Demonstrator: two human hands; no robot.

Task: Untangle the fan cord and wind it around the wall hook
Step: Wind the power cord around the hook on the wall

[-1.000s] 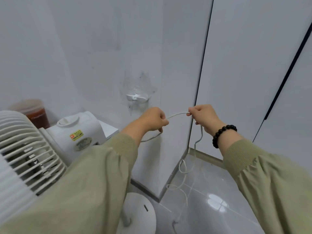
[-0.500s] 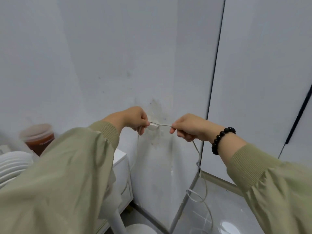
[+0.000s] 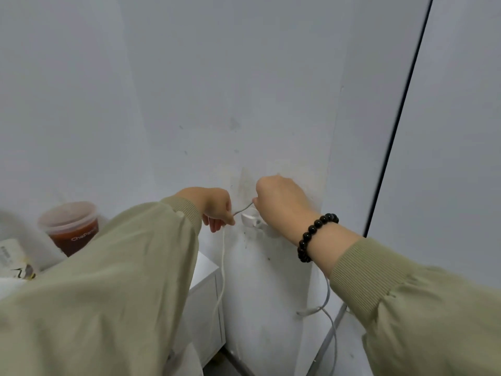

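Note:
A small white wall hook (image 3: pixel 250 219) sticks out of the smudged white wall at hand height. The thin white fan cord (image 3: pixel 222 267) runs taut between my two hands just above the hook. My left hand (image 3: pixel 215 210) pinches the cord left of the hook, and a strand hangs straight down from it. My right hand (image 3: pixel 282 203), with a black bead bracelet on the wrist, grips the cord right above the hook. More cord loops down under my right forearm toward the floor. The fan itself is out of sight.
A lidded plastic cup of red-brown drink (image 3: pixel 71 229) stands at the left on a white cabinet (image 3: pixel 206 278). A white appliance with a label (image 3: pixel 16 261) is partly seen at the far left. A wall corner and a dark door seam (image 3: pixel 390 147) lie to the right.
Both hands have come closer together and up to the hook; my right hand has moved left over the hook, shortening the cord span. The view has tilted up, and the fan is no longer seen.

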